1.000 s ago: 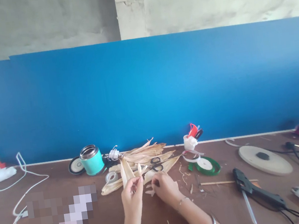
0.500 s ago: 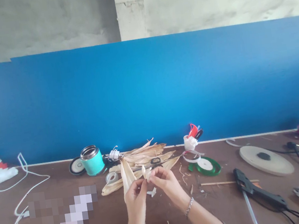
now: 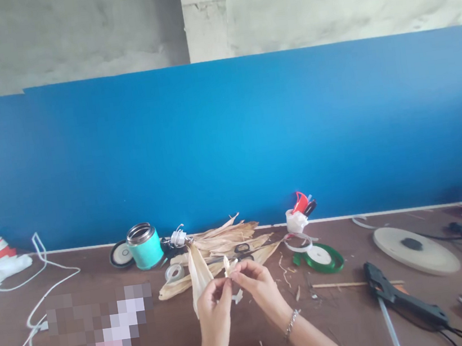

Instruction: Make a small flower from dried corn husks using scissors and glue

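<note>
In the middle of the head view, my left hand (image 3: 215, 306) and my right hand (image 3: 259, 287) meet fingertip to fingertip. Both pinch a small pale piece of corn husk (image 3: 226, 265), whose narrow tip stands up between them. Its lower end is covered by my fingers. A long cream husk strip (image 3: 200, 272) runs down behind my left hand; whether that hand touches it, I cannot tell. Beyond lies a pile of dried corn husks (image 3: 226, 235) with dark-handled scissors (image 3: 241, 248) on it. A white scrap (image 3: 237, 296) is just below my right fingertips.
On the brown table (image 3: 159, 341) stand a turquoise jar (image 3: 145, 251) and a white pen cup (image 3: 296, 221). Rolls of clear tape (image 3: 174, 273) and green ribbon (image 3: 332, 262) lie near the husks. At right are a glue gun (image 3: 400, 295), a round lid (image 3: 416, 253) and cables.
The whole view has shifted slightly, so things sit a little farther right. My fingers have moved slightly around the small husk piece, and its pointed tip shows more clearly.
</note>
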`<state>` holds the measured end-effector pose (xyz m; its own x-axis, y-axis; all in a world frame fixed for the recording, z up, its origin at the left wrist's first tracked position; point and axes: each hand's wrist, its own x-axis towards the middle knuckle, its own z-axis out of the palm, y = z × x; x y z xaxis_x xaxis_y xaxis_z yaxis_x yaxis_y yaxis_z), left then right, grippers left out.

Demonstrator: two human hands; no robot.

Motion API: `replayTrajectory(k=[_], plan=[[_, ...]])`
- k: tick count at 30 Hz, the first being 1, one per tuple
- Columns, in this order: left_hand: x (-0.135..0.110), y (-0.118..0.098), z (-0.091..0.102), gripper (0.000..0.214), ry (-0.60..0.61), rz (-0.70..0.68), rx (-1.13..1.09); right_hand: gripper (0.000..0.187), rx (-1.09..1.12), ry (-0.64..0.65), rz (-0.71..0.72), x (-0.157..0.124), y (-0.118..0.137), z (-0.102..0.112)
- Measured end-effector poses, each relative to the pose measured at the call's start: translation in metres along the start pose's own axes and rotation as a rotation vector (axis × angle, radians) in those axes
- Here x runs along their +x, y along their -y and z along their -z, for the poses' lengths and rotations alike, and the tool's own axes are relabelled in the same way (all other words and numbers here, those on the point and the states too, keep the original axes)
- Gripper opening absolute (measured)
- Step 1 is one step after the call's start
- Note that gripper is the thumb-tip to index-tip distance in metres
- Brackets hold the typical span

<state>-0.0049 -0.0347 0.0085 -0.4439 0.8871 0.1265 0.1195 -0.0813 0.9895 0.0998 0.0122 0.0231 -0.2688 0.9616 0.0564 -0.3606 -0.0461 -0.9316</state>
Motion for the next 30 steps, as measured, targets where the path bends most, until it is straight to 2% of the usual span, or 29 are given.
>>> replayTrajectory(k=[6, 14, 21, 26, 30], plan=[[-0.001, -0.001, 0.0, 0.033, 0.032, -0.019, 0.015, 0.032, -0.03, -0.007, 0.025, 0.001, 0.0, -0.001], [0.0, -0.002, 0.001, 0.03, 0.026, -0.078, 0.04, 0.034, -0.205, -0.054, 0.094, 0.004, -0.004, 0.003], [0.002, -0.001, 0.004, 0.031, 0.074, -0.107, 0.057, 0.029, -0.324, -0.017, 0.123, 0.006, -0.006, 0.009], [0.004, -0.005, 0.007, 0.029, 0.116, -0.21, 0.112, 0.027, -0.336, 0.012, 0.187, 0.007, -0.001, 0.012], [0.004, -0.006, 0.008, 0.027, 0.146, -0.267, 0.111, 0.025, -0.3, 0.057, 0.181, 0.007, 0.002, 0.013]])
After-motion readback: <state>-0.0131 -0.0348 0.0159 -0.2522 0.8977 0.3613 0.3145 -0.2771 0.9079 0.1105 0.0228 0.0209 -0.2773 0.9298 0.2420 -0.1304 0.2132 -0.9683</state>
